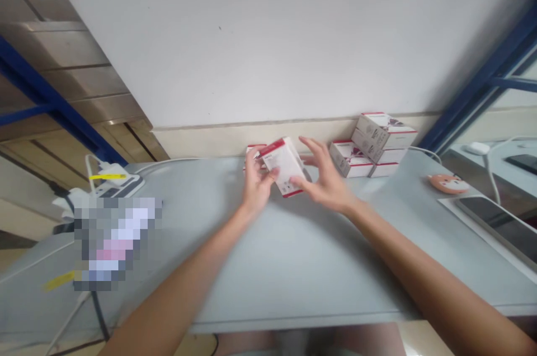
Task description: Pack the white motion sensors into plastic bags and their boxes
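Nearest, bare forearms [176, 289] reach over the smooth grey table [293, 266]. The left hand [257, 185] grips a white cardboard box [284, 167] trimmed red, held above the table. The right hand [325, 177] is open, fingers spread, its thumb against the box's lower edge. More boxes [373, 146] stack by the far edge.

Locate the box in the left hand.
Head view: the box sits in the left hand, beside the open right hand, left of the stacked boxes.
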